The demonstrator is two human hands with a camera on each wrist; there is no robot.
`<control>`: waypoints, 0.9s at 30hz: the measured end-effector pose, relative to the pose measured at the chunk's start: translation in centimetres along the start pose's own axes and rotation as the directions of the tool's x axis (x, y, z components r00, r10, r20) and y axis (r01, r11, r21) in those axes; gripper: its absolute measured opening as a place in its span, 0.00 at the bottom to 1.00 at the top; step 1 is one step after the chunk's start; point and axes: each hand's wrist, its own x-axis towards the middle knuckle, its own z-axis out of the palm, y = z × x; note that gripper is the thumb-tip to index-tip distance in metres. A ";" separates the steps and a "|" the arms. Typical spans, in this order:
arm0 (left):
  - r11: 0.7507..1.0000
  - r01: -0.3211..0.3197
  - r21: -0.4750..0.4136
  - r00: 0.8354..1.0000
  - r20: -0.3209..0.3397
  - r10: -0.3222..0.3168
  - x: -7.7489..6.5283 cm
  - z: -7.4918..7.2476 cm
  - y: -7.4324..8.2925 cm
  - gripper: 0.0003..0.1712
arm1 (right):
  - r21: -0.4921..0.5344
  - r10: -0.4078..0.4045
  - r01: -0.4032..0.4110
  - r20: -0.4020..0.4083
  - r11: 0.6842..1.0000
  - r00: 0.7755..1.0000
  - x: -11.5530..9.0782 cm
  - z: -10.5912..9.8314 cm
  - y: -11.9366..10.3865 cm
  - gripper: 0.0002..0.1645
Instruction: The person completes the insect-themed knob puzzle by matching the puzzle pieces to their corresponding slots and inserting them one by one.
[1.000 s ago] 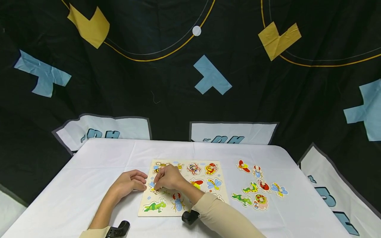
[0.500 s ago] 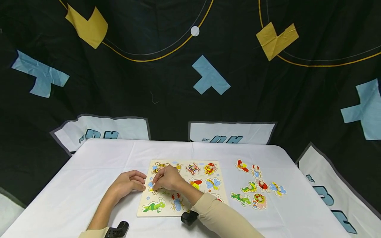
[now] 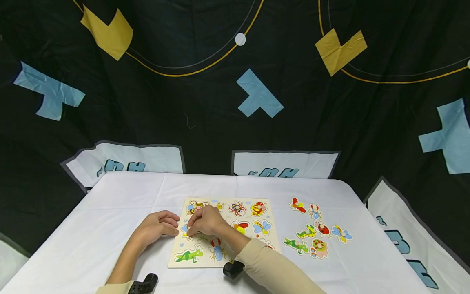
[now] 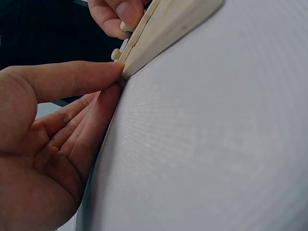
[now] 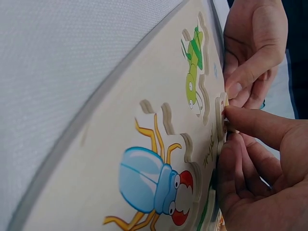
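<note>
A wooden insect puzzle board [image 3: 175,247] lies on the white table, with pictured recesses cut into it. My right hand [image 3: 207,220] is over its left middle part, thumb and index finger pinching the small knob of a puzzle piece [image 5: 222,120]. The right wrist view shows that piece at the board's surface, largely hidden by the fingers. My left hand [image 3: 156,226] rests on the table at the board's left edge; its fingertips touch that edge, fingers fairly straight. In the top left corner sits a bee piece [image 3: 193,207] with a knob. The grasshopper recess [image 5: 195,67] and beetle recess [image 5: 149,178] hold no pieces.
Right of the board lie several loose knobbed pieces, among them a green grasshopper [image 3: 296,246], a ladybird [image 3: 323,228], a blue-winged insect [image 3: 341,234] and a red-winged one [image 3: 298,205]. A black cloth [image 3: 205,134] hangs behind the table.
The head view has shifted very slightly. Both hands stay in nearly the same place on the board, the right still pinching the piece's knob.
</note>
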 end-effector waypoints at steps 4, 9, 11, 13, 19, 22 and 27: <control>1.000 -0.001 -0.003 1.000 0.000 0.001 -0.1 0.0 0.0 0.28 | 0.005 -0.001 0.001 -0.004 1.000 1.000 0.0 0.1 0.1 0.10; 1.000 -0.002 -0.013 1.000 0.007 0.002 0.0 0.0 -0.2 0.27 | -0.011 -0.015 0.015 -0.018 1.000 1.000 -0.1 0.3 0.2 0.10; 1.000 -0.002 -0.018 1.000 0.010 0.003 0.0 0.0 -0.2 0.27 | -0.017 -0.019 0.018 -0.022 1.000 1.000 -0.1 0.3 0.2 0.10; 1.000 -0.002 -0.021 1.000 0.009 0.002 0.1 0.0 -0.3 0.27 | -0.018 -0.025 0.024 -0.022 1.000 0.999 -0.1 0.3 0.3 0.10; 1.000 -0.004 -0.019 1.000 0.003 0.005 0.1 -0.1 -0.3 0.27 | -0.008 -0.035 0.035 -0.016 0.999 0.999 -0.2 0.3 0.1 0.10; 1.000 -0.005 -0.025 1.000 0.003 0.005 0.0 -0.1 -0.3 0.27 | -0.009 -0.039 0.039 -0.009 0.999 0.999 -0.3 0.2 0.1 0.09; 1.000 -0.007 -0.022 1.000 0.005 0.007 0.1 -0.1 -0.2 0.27 | -0.025 -0.032 0.032 -0.010 0.999 0.999 -0.3 0.0 0.1 0.09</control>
